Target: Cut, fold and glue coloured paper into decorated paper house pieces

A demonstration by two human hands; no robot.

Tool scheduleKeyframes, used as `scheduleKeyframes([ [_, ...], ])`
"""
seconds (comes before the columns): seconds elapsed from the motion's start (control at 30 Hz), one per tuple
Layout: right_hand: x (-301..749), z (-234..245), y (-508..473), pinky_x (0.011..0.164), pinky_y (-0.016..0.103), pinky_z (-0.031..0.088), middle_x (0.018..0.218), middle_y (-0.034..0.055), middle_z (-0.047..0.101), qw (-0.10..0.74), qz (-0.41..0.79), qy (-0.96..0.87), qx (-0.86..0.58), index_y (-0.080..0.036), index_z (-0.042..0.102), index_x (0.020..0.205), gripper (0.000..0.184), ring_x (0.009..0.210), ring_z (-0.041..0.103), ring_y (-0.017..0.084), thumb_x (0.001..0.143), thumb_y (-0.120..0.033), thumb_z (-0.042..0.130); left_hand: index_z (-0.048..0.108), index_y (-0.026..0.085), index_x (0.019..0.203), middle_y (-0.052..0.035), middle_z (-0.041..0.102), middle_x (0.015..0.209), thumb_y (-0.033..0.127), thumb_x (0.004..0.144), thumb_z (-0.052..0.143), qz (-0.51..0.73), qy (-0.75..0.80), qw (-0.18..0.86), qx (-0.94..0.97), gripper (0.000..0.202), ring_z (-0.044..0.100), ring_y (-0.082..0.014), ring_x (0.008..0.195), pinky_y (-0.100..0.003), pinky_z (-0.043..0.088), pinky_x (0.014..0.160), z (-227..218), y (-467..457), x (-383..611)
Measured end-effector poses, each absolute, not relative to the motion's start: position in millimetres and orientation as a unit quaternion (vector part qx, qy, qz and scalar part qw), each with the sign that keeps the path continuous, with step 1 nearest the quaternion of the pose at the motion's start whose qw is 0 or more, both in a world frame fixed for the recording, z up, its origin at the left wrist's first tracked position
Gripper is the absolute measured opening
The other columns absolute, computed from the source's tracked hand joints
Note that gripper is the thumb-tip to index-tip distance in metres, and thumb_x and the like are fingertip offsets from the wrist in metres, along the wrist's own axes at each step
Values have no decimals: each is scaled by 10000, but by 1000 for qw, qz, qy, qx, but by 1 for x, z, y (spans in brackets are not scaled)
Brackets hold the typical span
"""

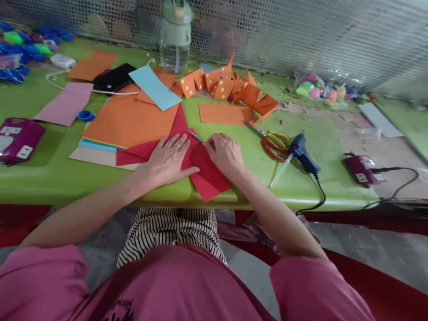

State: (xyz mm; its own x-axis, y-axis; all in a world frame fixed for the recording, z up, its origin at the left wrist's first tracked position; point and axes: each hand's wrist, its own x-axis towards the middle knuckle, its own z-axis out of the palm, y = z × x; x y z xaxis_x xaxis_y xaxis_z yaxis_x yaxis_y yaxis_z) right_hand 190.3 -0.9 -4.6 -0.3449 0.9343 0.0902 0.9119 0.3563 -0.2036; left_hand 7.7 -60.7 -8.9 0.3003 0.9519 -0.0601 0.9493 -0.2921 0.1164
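Red paper (210,177), folded into several pointed flaps, lies at the table's front edge. My left hand (169,158) rests flat on its left part with the fingers stretched out. Closed in a pinch, my right hand (224,154) is on the right part of the red paper. From its fingertips a thin, grey pointed tool (195,135) sticks out up and to the left, over the paper; its exact kind I cannot make out. Sheets of orange paper (130,120) lie under and behind the left side of the red paper.
Red-handled scissors (272,149) and a blue glue gun (302,154) lie to the right. Behind are orange folded paper strips (224,84), a light blue sheet (155,87) and a water bottle (175,40). Purple power sockets (20,140) stand at left, another purple socket (363,169) at right.
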Motion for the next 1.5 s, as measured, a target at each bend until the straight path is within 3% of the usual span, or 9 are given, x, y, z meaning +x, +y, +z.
scheduleKeyframes([
  [0.23, 192, -6, 0, 686, 326, 419, 966, 120, 731, 93, 58, -813, -572, -196, 665, 948, 182, 841, 635, 234, 972, -286, 509, 378, 46, 1541, -190, 299, 1655, 684, 941, 438, 20, 588, 75, 805, 878, 287, -342, 1539, -499, 243, 1249, -9, -61, 7],
  [0.47, 190, -8, 8, 768, 325, 432, 973, 113, 710, 113, 53, -845, -521, -198, 655, 965, 161, 933, 618, 241, 972, -253, 504, 405, 67, 1529, -203, 279, 1660, 714, 919, 453, 17, 593, 75, 801, 891, 275, -373, 1539, -514, 243, 1239, -7, -59, 6],
  [0.9, 188, -9, 12, 737, 327, 453, 1001, 137, 734, 109, 53, -823, -555, -180, 682, 968, 177, 876, 653, 240, 955, -246, 518, 375, 68, 1548, -200, 273, 1662, 716, 927, 432, 10, 596, 72, 799, 899, 267, -369, 1542, -514, 241, 1240, -7, -60, 6],
  [1.07, 199, -3, 20, 684, 335, 440, 974, 141, 752, 65, 52, -778, -622, -187, 695, 958, 196, 830, 677, 265, 959, -296, 532, 402, 77, 1534, -194, 294, 1656, 724, 925, 428, 19, 591, 73, 803, 889, 283, -357, 1539, -504, 255, 1237, -9, -59, 4],
  [1.23, 225, 13, 10, 758, 371, 468, 1115, 184, 719, 65, 12, -762, -644, -164, 681, 1059, 188, 1041, 653, 319, 939, -197, 540, 402, 88, 1537, -205, 315, 1645, 714, 945, 407, 36, 591, 70, 803, 861, 306, -367, 1527, -520, 277, 1225, -9, -57, 5],
  [1.33, 225, 17, -15, 781, 359, 477, 1113, 146, 717, 88, 50, -789, -606, -182, 644, 1144, 253, 1047, 654, 290, 944, -330, 604, 322, 125, 1582, -199, 278, 1661, 594, 1030, 280, 63, 594, 65, 799, 726, 318, -355, 1524, -521, 312, 1204, -12, -54, 5],
  [1.4, 220, 15, -31, 751, 344, 478, 1070, 119, 726, 81, 104, -805, -579, -186, 618, 1164, 419, 962, 674, 266, 873, -477, 701, 276, 119, 1596, -219, 263, 1662, 517, 1055, 237, 88, 593, 53, 799, 673, 315, -342, 1528, -491, 338, 1191, -15, -52, 3],
  [1.5, 218, 9, -42, 706, 306, 463, 968, 70, 740, 74, 157, -800, -574, -192, 585, 1175, 474, 854, 682, 218, 829, -462, 764, 254, 72, 1590, -287, 304, 1622, 486, 1051, 275, 97, 596, 34, 796, 679, 355, -359, 1505, -497, 374, 1161, -20, -50, -5],
])
